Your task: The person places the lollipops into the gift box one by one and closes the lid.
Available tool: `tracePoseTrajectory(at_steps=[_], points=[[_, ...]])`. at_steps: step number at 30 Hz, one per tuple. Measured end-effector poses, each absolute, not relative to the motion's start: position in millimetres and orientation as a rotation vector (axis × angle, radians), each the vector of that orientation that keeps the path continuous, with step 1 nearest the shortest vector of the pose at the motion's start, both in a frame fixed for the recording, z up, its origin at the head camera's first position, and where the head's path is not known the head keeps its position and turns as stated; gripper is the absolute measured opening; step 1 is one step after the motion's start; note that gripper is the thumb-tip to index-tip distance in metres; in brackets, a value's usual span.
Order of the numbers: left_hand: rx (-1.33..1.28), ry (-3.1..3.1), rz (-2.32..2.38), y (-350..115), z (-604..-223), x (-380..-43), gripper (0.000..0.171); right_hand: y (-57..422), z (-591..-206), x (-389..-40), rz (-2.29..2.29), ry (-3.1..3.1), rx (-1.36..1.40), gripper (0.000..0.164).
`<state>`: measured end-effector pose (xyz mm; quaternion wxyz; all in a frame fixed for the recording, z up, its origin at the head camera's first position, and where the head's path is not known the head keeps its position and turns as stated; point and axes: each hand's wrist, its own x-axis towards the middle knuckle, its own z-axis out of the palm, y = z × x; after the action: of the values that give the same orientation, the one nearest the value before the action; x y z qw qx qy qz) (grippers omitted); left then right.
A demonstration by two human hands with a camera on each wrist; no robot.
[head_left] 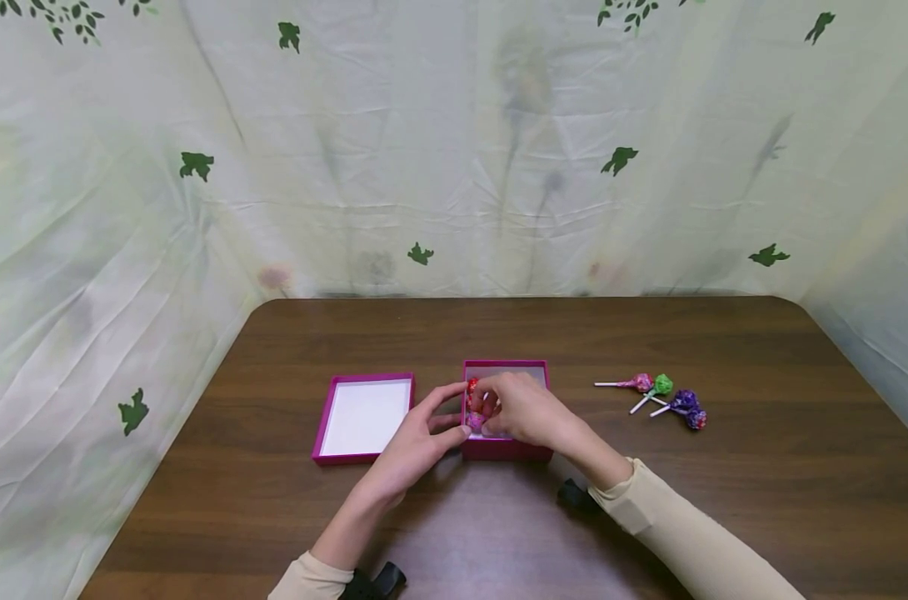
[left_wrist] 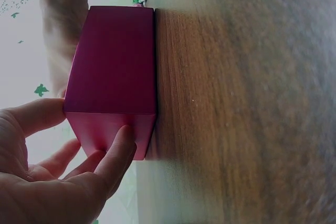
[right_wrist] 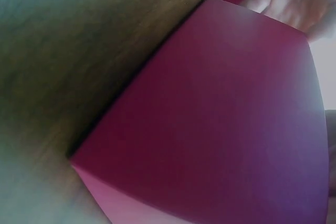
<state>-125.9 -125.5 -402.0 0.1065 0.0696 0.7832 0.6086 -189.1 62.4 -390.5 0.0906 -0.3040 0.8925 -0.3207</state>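
A magenta box [head_left: 507, 450] stands without its lid on the table. My left hand [head_left: 412, 446] is at its left side, fingers spread along the outer wall and thumb at the near left corner, as the left wrist view also shows. My right hand [head_left: 525, 408] reaches into the box from above with bent fingers, pinching a lollipop with a pink wrapper [head_left: 475, 420]; the stick is hidden behind the fingers. A red-wrapped candy [head_left: 472, 387] lies along the left inner wall. In the right wrist view the box's front wall [right_wrist: 210, 114] fills most of the frame.
The box's lid [head_left: 367, 417], white inside with a magenta rim, lies upturned left of the box. Right of it lie several lollipops: a pink one [head_left: 640, 382], a green one [head_left: 662, 384] and purple ones [head_left: 684, 402]. A printed curtain [head_left: 454, 167] hangs behind the brown table [head_left: 761, 500].
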Motion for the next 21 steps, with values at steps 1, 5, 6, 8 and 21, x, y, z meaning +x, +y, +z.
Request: tracePoseTrajectory(at_steps=[1,5,6,8,21], points=[[0.204,2.306,1.793,-125.3,-401.9,-125.9,0.054,62.4,-390.6,-189.2,-0.951,2.659,-0.904,0.021],[0.201,2.304,1.790,-125.0,-401.7,-125.7,0.054,62.0,-391.7,-189.3,-0.952,2.679,-0.913,0.020],[0.200,2.303,1.790,-125.0,-401.6,-125.7,0.054,61.9,-392.0,-189.4,-0.956,2.680,-0.917,0.020],[0.201,2.302,1.791,-125.0,-401.7,-125.7,0.054,61.9,-392.6,-189.1,-0.964,2.680,-0.922,0.020],[0.212,2.305,1.803,-125.0,-402.9,-126.2,0.054,64.9,-392.9,-190.3,-0.971,2.642,-0.962,0.022]])
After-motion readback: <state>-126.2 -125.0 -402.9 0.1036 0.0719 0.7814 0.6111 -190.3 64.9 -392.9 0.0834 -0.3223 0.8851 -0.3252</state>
